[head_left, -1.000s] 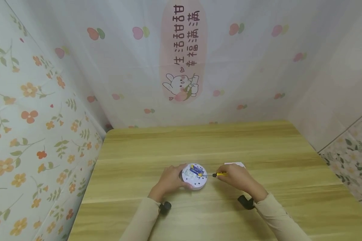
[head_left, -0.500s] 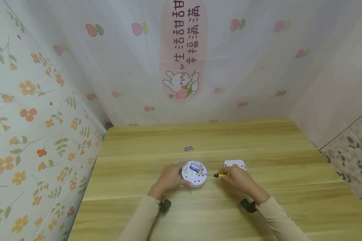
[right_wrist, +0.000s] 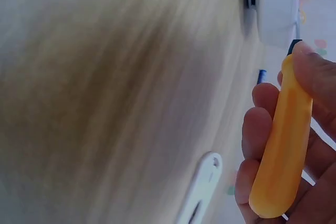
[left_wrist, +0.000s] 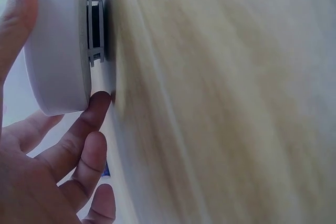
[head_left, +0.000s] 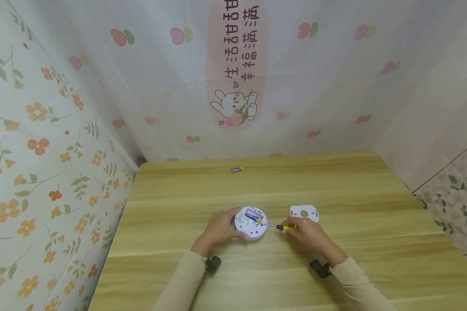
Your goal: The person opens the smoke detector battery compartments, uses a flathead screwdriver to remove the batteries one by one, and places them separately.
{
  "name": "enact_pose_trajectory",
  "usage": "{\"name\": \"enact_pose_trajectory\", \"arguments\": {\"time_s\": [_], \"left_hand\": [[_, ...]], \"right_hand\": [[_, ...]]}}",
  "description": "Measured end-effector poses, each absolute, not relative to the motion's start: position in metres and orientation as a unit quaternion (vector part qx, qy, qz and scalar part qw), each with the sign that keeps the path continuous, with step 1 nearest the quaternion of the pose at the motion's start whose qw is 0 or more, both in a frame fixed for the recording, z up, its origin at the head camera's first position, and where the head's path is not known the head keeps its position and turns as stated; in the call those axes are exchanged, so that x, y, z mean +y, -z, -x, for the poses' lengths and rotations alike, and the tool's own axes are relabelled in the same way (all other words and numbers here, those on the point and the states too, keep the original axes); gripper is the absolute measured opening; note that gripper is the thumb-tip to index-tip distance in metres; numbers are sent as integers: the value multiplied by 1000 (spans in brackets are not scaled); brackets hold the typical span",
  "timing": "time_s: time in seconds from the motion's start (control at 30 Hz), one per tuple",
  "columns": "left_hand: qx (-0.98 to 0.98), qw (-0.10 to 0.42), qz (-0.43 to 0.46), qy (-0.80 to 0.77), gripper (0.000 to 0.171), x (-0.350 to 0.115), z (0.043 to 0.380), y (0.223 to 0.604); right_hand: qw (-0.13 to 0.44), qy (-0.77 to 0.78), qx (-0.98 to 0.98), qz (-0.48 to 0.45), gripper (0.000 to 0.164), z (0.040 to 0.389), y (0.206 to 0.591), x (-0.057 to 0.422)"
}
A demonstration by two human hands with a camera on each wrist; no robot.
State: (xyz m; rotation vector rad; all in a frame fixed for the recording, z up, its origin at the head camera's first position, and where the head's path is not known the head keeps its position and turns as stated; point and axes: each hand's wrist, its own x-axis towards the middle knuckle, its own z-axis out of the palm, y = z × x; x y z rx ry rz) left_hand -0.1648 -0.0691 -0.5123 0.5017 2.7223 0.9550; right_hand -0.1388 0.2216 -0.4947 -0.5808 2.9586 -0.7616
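Pale printed curtains (head_left: 159,86) hang behind the wood-grain table (head_left: 179,190) I am watching from afar. What has just changed is the loose battery (head_left: 237,169): half a second ago it lay just beyond the round white device (head_left: 247,226), and now it lies well apart, near the table's far edge. A second ago I saw two batteries in the device; now I find only the seated battery (head_left: 251,214), so I judge the compartment half emptied.

The left hand (head_left: 219,226) has thumb and fingers wrapped around the device's rim, near the middle of the table. The right hand (head_left: 307,233) is clamped on a screwdriver (head_left: 280,226), its shaft reaching to the seated battery's yellow end; tip contact is too small for me to tell. Beyond that hand lies a white plate (head_left: 304,207).

The device's face points up, white with small dark slots; from the left wrist I see a slatted vent (left_wrist: 96,32) underneath, close to the wood.
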Motion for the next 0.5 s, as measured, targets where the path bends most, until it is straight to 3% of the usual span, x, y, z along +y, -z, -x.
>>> {"name": "enact_pose_trajectory", "arguments": {"time_s": [0.5], "left_hand": [[921, 114, -163, -335, 97, -70, 165, 515]], "right_hand": [[-7, 252, 949, 190, 12, 136, 503, 224]]}}
